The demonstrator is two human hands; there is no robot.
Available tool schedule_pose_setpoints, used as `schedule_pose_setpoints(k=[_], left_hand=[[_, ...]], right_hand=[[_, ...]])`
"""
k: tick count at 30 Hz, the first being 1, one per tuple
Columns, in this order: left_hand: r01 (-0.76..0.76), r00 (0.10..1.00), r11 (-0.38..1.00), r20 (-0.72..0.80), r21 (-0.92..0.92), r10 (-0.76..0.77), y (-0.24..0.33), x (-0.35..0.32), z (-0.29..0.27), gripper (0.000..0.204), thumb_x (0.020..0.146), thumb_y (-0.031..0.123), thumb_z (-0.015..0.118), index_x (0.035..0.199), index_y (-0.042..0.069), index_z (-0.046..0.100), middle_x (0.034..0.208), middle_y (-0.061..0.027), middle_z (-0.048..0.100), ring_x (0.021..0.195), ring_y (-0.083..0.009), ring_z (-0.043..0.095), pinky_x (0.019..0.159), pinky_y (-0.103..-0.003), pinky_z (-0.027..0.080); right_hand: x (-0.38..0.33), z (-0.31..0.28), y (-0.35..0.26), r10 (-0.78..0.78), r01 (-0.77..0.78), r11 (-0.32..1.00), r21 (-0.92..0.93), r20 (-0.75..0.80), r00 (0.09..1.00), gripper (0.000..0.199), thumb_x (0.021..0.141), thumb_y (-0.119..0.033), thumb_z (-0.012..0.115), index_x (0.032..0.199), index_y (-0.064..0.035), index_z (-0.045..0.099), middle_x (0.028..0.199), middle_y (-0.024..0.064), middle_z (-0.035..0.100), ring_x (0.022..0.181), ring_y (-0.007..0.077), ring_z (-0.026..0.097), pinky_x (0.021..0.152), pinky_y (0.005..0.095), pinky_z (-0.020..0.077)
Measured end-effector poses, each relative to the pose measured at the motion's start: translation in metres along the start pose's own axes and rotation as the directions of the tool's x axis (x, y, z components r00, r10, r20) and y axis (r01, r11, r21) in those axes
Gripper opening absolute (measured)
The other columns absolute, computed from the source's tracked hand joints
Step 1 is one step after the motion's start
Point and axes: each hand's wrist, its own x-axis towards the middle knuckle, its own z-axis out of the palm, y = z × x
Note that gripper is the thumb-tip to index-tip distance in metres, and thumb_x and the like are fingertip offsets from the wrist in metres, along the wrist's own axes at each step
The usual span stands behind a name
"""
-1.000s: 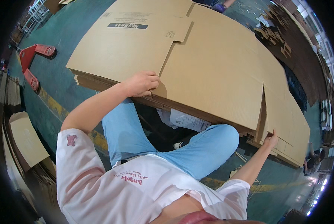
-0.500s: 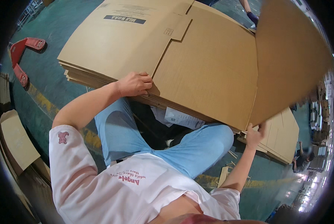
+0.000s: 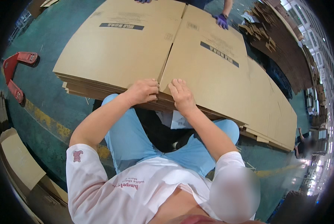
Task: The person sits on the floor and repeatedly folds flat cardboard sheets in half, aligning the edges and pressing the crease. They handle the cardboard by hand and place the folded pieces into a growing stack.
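Scene: a person in a white T-shirt and light blue trousers stands at the near edge of a stack of flattened cardboard boxes [image 3: 137,52] on a green warehouse floor [image 3: 47,89].
Edges: the stack's near edge runs just under both hands — its layered sheet ends show as thin brown lines, stepped at the left corner. The right end of the stack reaches well out toward the picture's right rim.
Open room: bare floor lies left of the stack, crossed by a worn yellow floor line [image 3: 47,121]; the red pallet jack handle [image 3: 15,71] sits well apart at the far left.
Count: two top panels meet at one centre seam [image 3: 170,52] that ends between the hands; two of the person's own hands; one purple-gloved hand [image 3: 222,20] of a co-worker rests at the far edge.
Left hand: the left hand [image 3: 142,90] curls over the near edge of the left panel, fingers bent, knuckles up — gripping the sheet's rim beside the seam.
Right hand: the right hand [image 3: 182,93] lies flat and spread on the right panel, fingers pointing away, palm pressing the board; it clasps nothing.
Surroundings: more cardboard piles [image 3: 282,41] stand beyond the stack at upper right; loose cardboard sheets [image 3: 19,160] lie at lower left.
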Motion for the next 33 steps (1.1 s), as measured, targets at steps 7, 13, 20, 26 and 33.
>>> schedule_pose_setpoints(k=[7, 13, 20, 26, 33], left_hand=[[0.056, 0.996, 0.998, -0.062, -0.039, -0.058, -0.002, 0.006, 0.003, 0.023, 0.06, 0.014, 0.075, 0.075, 0.01, 0.059, 0.091, -0.0014, 0.064, 0.09, -0.0252, 0.062, 0.074, -0.035, 0.052], [0.058, 0.998, 0.998, -0.014, -0.031, -0.058, -0.007, 0.01, -0.005, 0.031, 0.056, 0.017, 0.077, 0.081, 0.011, 0.059, 0.093, -0.0006, 0.064, 0.088, -0.0241, 0.061, 0.073, -0.035, 0.051], [0.036, 0.988, 0.995, 0.156, -0.098, -0.021, -0.012, 0.022, -0.028, 0.037, 0.061, 0.023, 0.076, 0.092, 0.012, 0.059, 0.103, -0.0013, 0.061, 0.093, -0.0218, 0.059, 0.075, -0.034, 0.05], [-0.008, 0.977, 0.939, 0.197, -0.343, 0.081, -0.04, 0.02, -0.018, 0.034, 0.069, 0.026, 0.072, 0.096, 0.009, 0.059, 0.108, -0.0043, 0.058, 0.094, -0.024, 0.057, 0.078, -0.034, 0.049], [0.514, 0.837, 0.818, -0.055, -0.259, -0.544, -0.232, 0.037, -0.074, 0.031, 0.083, 0.019, 0.058, 0.109, 0.004, 0.054, 0.122, -0.0154, 0.052, 0.111, -0.0314, 0.048, 0.095, -0.039, 0.038]], right_hand=[[-0.014, -0.012, 0.003, 0.014, -0.018, 0.998, 0.053, 0.078, 0.997, 0.033, 0.072, -0.003, 0.056, 0.105, 0.0013, 0.056, 0.117, 0.0196, 0.052, 0.113, 0.0357, 0.048, 0.099, 0.0426, 0.0398], [-0.005, -0.041, 0.047, 0.114, -0.294, 0.832, 0.47, 0.374, 0.921, 0.04, 0.074, -0.009, 0.063, 0.113, -0.0055, 0.056, 0.124, 0.0162, 0.051, 0.122, 0.0344, 0.043, 0.101, 0.0414, 0.0372], [-0.099, -0.014, 0.319, 0.949, -0.951, 0.298, -0.083, 0.135, 0.286, 0.056, 0.088, -0.035, 0.053, 0.128, 0.0035, 0.046, 0.131, 0.0214, 0.047, 0.119, 0.0345, 0.047, 0.101, 0.0417, 0.0355], [-0.163, -0.009, 0.486, 0.995, -0.951, 0.095, -0.294, 0.03, 0.091, 0.053, 0.085, -0.042, 0.049, 0.106, 0.0046, 0.062, 0.111, 0.0232, 0.06, 0.101, 0.0368, 0.057, 0.088, 0.0406, 0.0433], [-0.191, -0.037, 0.532, 0.99, -0.99, -0.138, 0.018, -0.026, -0.138, 0.051, 0.086, -0.042, 0.053, 0.105, 0.0041, 0.061, 0.109, 0.0158, 0.062, 0.095, 0.0289, 0.059, 0.081, 0.0413, 0.045]])
